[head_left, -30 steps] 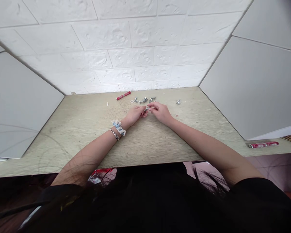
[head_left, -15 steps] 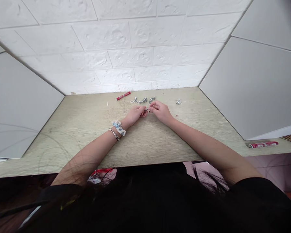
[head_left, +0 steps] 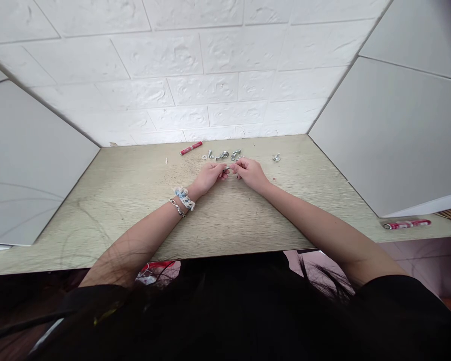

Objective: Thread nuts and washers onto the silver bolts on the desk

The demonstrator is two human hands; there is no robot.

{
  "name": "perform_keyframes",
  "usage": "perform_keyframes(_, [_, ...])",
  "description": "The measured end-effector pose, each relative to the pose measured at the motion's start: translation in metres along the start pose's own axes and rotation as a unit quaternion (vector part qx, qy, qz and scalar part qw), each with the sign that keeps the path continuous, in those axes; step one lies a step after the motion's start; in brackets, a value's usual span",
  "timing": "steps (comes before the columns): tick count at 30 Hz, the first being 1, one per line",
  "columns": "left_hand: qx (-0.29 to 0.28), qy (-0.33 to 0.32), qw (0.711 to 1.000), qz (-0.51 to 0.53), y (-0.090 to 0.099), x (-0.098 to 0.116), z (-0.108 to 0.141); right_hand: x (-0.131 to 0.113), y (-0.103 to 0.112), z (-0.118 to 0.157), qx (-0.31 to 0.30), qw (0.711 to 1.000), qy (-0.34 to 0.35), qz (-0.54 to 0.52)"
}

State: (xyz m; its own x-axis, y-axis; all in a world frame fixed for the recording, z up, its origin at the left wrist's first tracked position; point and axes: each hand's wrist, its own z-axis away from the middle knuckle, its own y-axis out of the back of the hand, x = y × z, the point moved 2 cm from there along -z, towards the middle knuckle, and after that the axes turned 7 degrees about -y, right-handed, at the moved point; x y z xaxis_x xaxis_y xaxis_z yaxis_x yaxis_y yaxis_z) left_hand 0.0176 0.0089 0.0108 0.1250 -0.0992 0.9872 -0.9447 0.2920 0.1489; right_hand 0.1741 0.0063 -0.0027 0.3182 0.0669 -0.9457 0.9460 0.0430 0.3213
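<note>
My left hand (head_left: 212, 174) is closed around a small metal piece (head_left: 226, 169), perhaps a bolt, most of which its fingers hide. Touching or almost touching the end of that piece, my right hand (head_left: 247, 171) has its thumb and fingers pinched together; what they grip is too small to make out. Just beyond the hands lie a bolt with washers (head_left: 210, 155), a second group of metal hardware (head_left: 222, 156) and a third (head_left: 236, 154). Another bolt with a washer (head_left: 276, 157) sits apart to the right.
A red tube (head_left: 191, 148) lies near the white brick wall (head_left: 218, 90). Another red tube (head_left: 407, 224) is at the right front of the wooden table (head_left: 233, 220). Grey panels stand at left (head_left: 30, 160) and right (head_left: 394, 135).
My right hand's fingers have curled and shifted slightly at the small metal piece. My left hand has hardly moved, and the loose hardware lies as before.
</note>
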Motion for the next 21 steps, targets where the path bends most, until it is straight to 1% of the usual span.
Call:
perform_keyframes(3, [-0.001,0.003,1.0,0.002,0.0001,-0.0001,-0.0004,-0.0001,0.0006,-0.0011,-0.014,1.0,-0.007,-0.008])
perform_keyframes(6, [-0.001,0.006,1.0,0.005,-0.0003,0.0,-0.0004,0.0032,0.0004,-0.0045,-0.037,0.998,-0.005,-0.047])
perform_keyframes(10, [-0.016,-0.001,1.0,0.003,-0.0018,0.0016,0.0011,0.006,0.0,-0.0078,-0.06,0.994,-0.008,-0.086])
perform_keyframes(16, [-0.017,0.002,1.0,0.003,-0.0012,-0.0019,-0.0012,0.0057,-0.0008,-0.0091,-0.043,0.992,-0.014,-0.115])
perform_keyframes(21, [-0.019,0.007,1.0,0.012,0.0,-0.007,-0.005,0.0058,-0.002,-0.0092,-0.054,0.991,-0.019,-0.119])
